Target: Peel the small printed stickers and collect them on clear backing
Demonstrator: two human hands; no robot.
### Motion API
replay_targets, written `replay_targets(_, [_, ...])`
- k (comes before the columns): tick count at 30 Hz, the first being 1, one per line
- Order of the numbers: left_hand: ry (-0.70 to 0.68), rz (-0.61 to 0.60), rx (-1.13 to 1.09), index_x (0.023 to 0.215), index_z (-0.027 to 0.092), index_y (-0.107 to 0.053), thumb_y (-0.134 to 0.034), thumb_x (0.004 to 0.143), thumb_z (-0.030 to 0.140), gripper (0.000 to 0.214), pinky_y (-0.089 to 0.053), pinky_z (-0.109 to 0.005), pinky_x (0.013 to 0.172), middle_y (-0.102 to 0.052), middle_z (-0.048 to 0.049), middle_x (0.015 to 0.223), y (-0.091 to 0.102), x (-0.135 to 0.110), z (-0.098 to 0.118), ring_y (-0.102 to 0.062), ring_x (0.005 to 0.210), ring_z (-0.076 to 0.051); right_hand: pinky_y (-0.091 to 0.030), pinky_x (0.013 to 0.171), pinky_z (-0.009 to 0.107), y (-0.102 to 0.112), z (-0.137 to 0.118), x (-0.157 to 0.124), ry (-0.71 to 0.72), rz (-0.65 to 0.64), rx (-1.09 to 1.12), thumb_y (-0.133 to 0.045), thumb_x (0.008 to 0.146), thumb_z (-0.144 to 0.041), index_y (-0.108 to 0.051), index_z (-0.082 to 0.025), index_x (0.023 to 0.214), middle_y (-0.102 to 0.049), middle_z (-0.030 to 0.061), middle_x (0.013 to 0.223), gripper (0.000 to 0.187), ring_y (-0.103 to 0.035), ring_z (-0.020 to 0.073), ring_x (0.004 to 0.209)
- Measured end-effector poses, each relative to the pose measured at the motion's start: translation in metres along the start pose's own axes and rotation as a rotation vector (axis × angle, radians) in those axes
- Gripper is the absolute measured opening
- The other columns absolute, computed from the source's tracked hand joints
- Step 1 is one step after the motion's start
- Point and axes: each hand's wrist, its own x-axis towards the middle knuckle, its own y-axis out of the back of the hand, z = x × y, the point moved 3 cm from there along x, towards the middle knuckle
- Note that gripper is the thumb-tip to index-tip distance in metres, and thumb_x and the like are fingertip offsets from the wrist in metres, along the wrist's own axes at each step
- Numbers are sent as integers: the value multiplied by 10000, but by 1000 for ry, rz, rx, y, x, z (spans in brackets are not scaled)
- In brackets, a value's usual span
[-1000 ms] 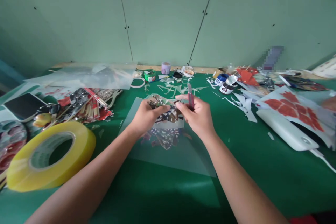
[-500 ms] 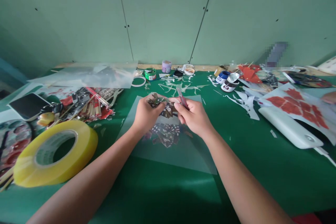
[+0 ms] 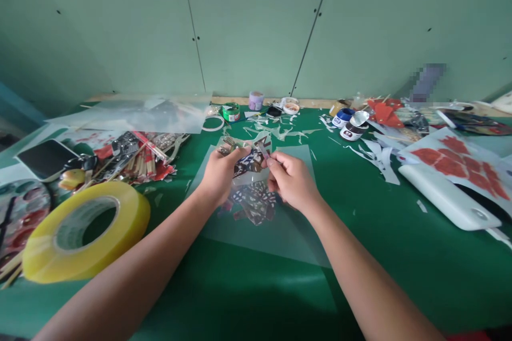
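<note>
My left hand (image 3: 220, 173) is closed, its thumb pressing on a bundle of dark, patterned cut film pieces (image 3: 246, 162). Just to the right, my right hand (image 3: 294, 176) pinches a small pale strip-like piece (image 3: 263, 150) between thumb and forefinger, against the bundle's edge. Both hands are above a translucent plastic sheet (image 3: 296, 240) on the green tabletop. On or under that sheet, more patterned dark pieces (image 3: 256, 208) show below my hands. My fingertips on the far side of the bundle are hidden.
A big yellow tape roll (image 3: 132, 224) stands near my left forearm, with a phone (image 3: 47, 160) and sticks behind it. Paint jars (image 3: 354, 129) and white scraps (image 3: 380, 160) lie at the back right. A white device (image 3: 448, 197) with a cable is at right.
The reddish strip in my right hand has tipped from standing up to pointing leftward over the bundle. My left hand's bundle is turned more toward me. The view has shifted slightly.
</note>
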Motion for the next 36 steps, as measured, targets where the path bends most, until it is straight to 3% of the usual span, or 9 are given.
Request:
replay_targets(7, [-10, -47, 49, 695, 144, -630, -789, 641, 338, 256, -484, -285, 600, -676, -30, 671, 1, 2, -3, -616, 609, -162, -284, 359, 193, -1, -7, -4, -23, -72, 95, -443, 945, -394, -551, -192, 833, -518, -65, 412, 255, -377, 50, 285])
replay_targets(14, [-89, -184, 135, 694, 144, -626, -784, 671, 315, 234, -473, -287, 656, -663, -27, 694, -1, 1, -1, -602, 658, -151, -242, 294, 194, -3, -9, -5, -128, -150, 218, -411, 946, -404, -549, -190, 898, -464, -85, 375, 259, -332, 67, 240])
replay_targets(17, [-126, -214, 160, 673, 155, -611, -794, 655, 284, 225, -476, -284, 678, -654, -12, 685, -2, 2, 0, -608, 684, -151, -264, 330, 207, -3, -10, -5, -76, -89, 61, -393, 954, -383, -553, -198, 848, -452, -75, 382, 267, -354, 75, 263])
replay_targets(21, [-94, -106, 162, 699, 167, -605, -819, 594, 257, 255, -482, -284, 624, -645, 8, 670, 3, 6, -2, -612, 644, -153, -302, 427, 229, 6, -9, -1, 88, 125, -215, -439, 933, -380, -564, -196, 764, -460, -48, 446, 280, -419, 86, 374])
replay_targets(25, [3, -127, 163, 709, 156, -631, -813, 598, 265, 240, -515, -328, 614, -679, -29, 688, 6, 8, -3, -646, 634, -193, -321, 460, 239, 24, -5, 0, 133, 396, -209, -555, 876, -428, -646, -176, 934, -448, -58, 487, 273, -426, 96, 428])
replay_targets(27, [42, -190, 149, 729, 151, -655, -803, 615, 263, 218, -529, -336, 618, -691, -40, 698, 5, 6, -3, -656, 628, -197, -310, 424, 236, 28, -2, 1, 97, 382, -93, -611, 839, -474, -655, -174, 1044, -420, -80, 471, 366, -394, 90, 390])
replay_targets(30, [69, -231, 120, 754, 153, -672, -787, 649, 285, 204, -539, -323, 603, -695, -38, 708, 3, 3, -4, -653, 606, -179, -282, 355, 230, 25, 3, 4, 25, 243, 102, -664, 780, -538, -656, -189, 935, -387, -100, 435, 381, -342, 75, 321])
replay_targets(36, [89, -116, 69, 756, 164, -646, -790, 655, 355, 260, -506, -285, 466, -663, -27, 667, 1, 2, -12, -623, 535, -165, -280, 346, 219, 18, 5, 7, 32, 233, 139, -672, 781, -457, -595, -210, 783, -394, -105, 417, 259, -342, 65, 310])
